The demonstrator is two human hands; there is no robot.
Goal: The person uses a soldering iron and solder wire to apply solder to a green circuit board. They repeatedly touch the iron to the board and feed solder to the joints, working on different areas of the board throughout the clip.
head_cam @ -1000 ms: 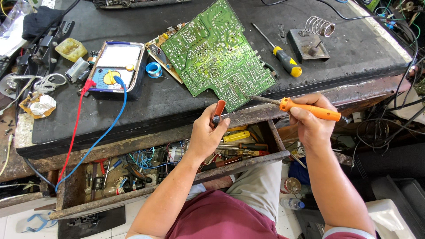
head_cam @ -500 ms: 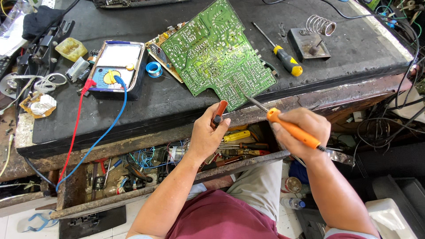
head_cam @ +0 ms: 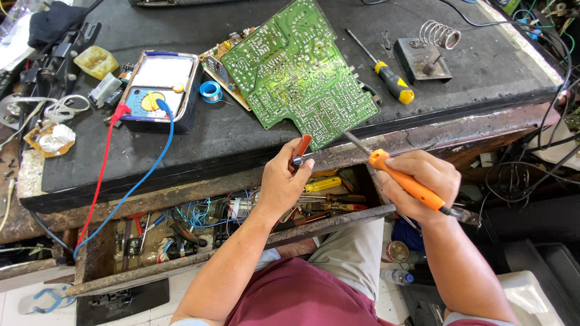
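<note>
The right hand is clenched around the orange plastic handle of a soldering iron, whose thin metal tip points up and left toward the near edge of a large green printed circuit board. The left hand pinches a small red-handled tool between thumb and fingers, its end just below that same edge; what kind of tool it is cannot be told. Judging by this, the step in hand is lining up both tools on a joint near the board's lower corner, and the move ahead seems to call for a steady, precise touch of the tip.

The board lies solder side up on a black-topped bench. Left of the board sit a small blue spool and a multimeter with red and blue leads trailing off the bench edge. Right of the board lie a yellow-and-black screwdriver and a coiled wire iron stand. Below the board, an open wooden drawer holds tangled wires and hand tools. Cables crowd the floor to the right.
</note>
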